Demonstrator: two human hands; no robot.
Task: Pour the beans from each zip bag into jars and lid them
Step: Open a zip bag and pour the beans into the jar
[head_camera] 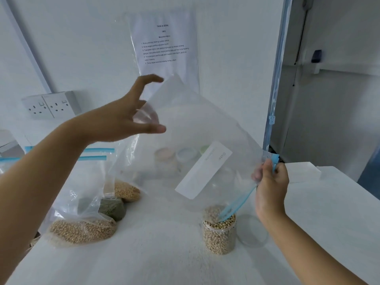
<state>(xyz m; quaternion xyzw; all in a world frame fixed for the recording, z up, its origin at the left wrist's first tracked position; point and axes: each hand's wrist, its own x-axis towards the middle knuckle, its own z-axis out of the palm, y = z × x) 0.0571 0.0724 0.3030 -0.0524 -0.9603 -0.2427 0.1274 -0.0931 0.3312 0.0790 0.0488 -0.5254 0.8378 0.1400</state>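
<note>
White bench seen from above, with a wall along its far edge. The largest item is a clear zip bag, held upturned above the bench's right half and nearly empty; its white label panel faces the camera, and its blue zip mouth dips into the jar below. Three filled zip bags lie clustered at the left edge: one of tan beans nearest the camera, one of green beans behind it, and a second tan lot farther back. A printed instruction sheet hangs on the wall. The left hand is raised at the bag's upper corner with fingers spread apart and gripping nothing; the thumb lies in front of the film, one finger shows through it, and contact cannot be judged. The right hand pinches the bag's zip-end corner between thumb and curled fingers. The jar stands on the near right part of the bench, filled with tan beans to its rim and unlidded. Just beside it on the right sits a clear round piece, lid or container not distinguishable. Small pastel-lidded jars show blurred through the bag, toward the far edge. A double wall socket sits above the far left corner.
</note>
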